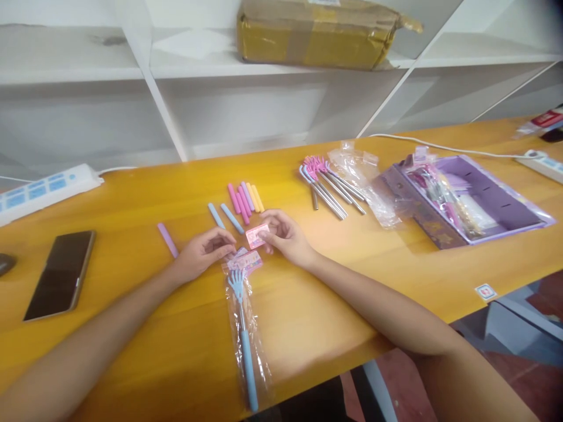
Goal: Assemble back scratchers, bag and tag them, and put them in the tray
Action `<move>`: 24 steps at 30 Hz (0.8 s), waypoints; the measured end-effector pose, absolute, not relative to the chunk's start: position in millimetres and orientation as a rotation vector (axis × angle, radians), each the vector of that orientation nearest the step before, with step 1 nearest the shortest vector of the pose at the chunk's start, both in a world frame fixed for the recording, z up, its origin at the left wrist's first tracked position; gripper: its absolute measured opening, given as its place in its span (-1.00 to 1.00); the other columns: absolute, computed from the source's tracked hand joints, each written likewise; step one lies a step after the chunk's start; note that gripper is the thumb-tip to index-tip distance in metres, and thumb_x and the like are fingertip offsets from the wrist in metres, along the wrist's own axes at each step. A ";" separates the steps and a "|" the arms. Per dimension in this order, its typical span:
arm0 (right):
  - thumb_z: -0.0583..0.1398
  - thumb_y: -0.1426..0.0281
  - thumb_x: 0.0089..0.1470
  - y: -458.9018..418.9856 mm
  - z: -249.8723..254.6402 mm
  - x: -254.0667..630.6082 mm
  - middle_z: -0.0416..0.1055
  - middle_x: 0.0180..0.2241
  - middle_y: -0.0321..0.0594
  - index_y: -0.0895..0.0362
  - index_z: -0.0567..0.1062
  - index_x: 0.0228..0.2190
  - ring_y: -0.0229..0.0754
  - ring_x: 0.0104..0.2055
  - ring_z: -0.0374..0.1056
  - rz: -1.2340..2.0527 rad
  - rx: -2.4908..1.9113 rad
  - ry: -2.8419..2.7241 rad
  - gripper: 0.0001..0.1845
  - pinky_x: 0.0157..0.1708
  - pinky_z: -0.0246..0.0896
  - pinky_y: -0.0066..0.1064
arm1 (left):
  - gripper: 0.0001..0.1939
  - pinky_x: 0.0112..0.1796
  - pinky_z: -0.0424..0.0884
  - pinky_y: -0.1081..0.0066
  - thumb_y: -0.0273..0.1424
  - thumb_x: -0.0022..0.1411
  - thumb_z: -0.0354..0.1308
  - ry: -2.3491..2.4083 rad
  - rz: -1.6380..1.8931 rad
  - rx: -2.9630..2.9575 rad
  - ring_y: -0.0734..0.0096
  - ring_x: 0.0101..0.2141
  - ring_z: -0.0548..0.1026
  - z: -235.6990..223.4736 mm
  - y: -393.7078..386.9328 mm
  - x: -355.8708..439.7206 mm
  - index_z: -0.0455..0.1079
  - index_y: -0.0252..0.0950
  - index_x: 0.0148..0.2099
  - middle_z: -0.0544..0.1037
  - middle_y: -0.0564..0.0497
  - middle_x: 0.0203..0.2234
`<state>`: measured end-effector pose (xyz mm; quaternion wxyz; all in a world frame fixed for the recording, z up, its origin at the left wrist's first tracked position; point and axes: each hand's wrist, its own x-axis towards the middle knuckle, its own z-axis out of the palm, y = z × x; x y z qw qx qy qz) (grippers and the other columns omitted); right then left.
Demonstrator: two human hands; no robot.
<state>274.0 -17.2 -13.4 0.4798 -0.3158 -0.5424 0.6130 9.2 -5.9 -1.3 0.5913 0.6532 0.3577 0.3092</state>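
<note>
My right hand [285, 237] pinches a small pink card [256, 235] just above the table. My left hand [204, 253] is curled, its fingertips pressing on the top of a clear plastic bag [257, 357] that lies toward me on the yellow table [132, 351]. Inside the bag is a blue back scratcher [244, 334] with a hand-shaped head and a printed paper label [247, 261] at the bag's mouth. Several loose coloured handle sleeves [244, 202] in pink, yellow, purple and blue lie just beyond my hands.
A bundle of metal scratcher rods with pink heads [328, 184] and empty plastic bags lie right of centre. A purple box [492, 202] of packed items stands at the right. A phone [61, 272] and power strip [44, 189] are at left. White shelves hold a cardboard parcel [316, 32].
</note>
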 end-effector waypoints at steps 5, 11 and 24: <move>0.31 0.08 0.25 -24.8 -14.5 273.8 0.37 -0.35 -0.34 0.12 0.29 -0.02 -0.39 -0.49 0.38 1.507 -0.731 -1.402 -0.51 -0.51 0.36 -0.55 | -0.81 -0.30 0.52 0.39 -0.22 0.43 0.22 0.929 0.788 1.520 0.39 -0.37 0.57 -5.0 -6.0 11.2 0.39 -0.24 -0.13 0.57 0.04 -0.38; 0.30 0.18 0.29 -38.8 -18.5 267.1 0.43 -0.35 -0.23 0.19 0.46 -0.20 -0.38 -0.42 0.31 1.101 -0.808 -1.734 -0.69 -0.40 0.27 -0.53 | -0.83 -0.33 0.48 0.41 -0.23 0.46 0.18 0.948 0.802 1.529 0.42 -0.41 0.54 -4.7 -6.2 12.4 0.35 -0.21 -0.10 0.53 0.09 -0.42; 0.28 0.31 0.31 -35.9 -10.6 254.9 0.53 -0.14 -0.13 0.19 0.56 -0.21 -0.44 -0.49 0.19 0.942 -0.848 -1.853 -0.82 -0.42 0.17 -0.53 | -0.79 -0.28 0.44 0.42 -0.21 0.43 0.21 0.887 0.753 1.544 0.42 -0.34 0.51 -1.9 -6.9 12.5 0.37 -0.24 -0.11 0.50 0.08 -0.39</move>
